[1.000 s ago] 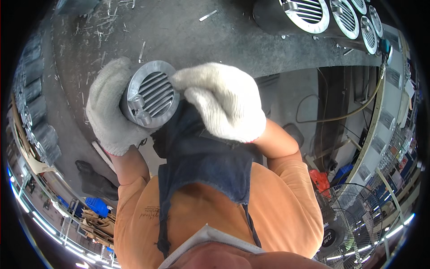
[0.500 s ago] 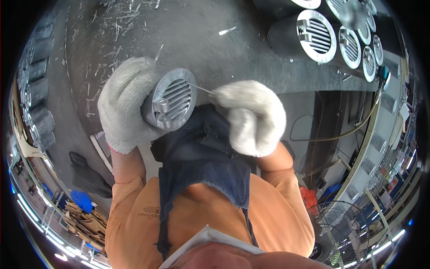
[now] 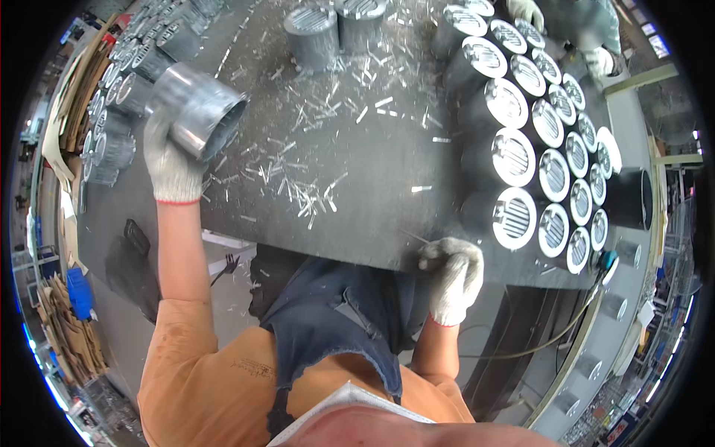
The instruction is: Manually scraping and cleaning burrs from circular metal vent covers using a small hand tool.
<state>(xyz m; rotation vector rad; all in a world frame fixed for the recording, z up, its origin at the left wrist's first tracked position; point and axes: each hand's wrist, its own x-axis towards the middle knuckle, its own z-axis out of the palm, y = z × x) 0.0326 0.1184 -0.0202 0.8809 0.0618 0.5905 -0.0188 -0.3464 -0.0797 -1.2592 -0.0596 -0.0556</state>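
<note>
From the head view, two gloved hands work well apart: the left hand [image 3: 173, 160] is clamped on one silver cylinder [image 3: 190, 108], shiny, smooth-walled and tilted, its open end facing near right, at the left above the surface [image 3: 380, 167], while the right hand [image 3: 456, 276], near right, grips one thin rod [image 3: 414, 237]. Two upright cylinders [image 3: 311, 46] stand far, with about twenty grille-topped cylinders [image 3: 554, 176] massed right!

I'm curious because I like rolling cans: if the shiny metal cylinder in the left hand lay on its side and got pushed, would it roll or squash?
The metal cylinder would probably roll, since its side is round. It seems stiff: no dent shows by the left hand. It may be light for its size, because one end looks hollow.
</note>
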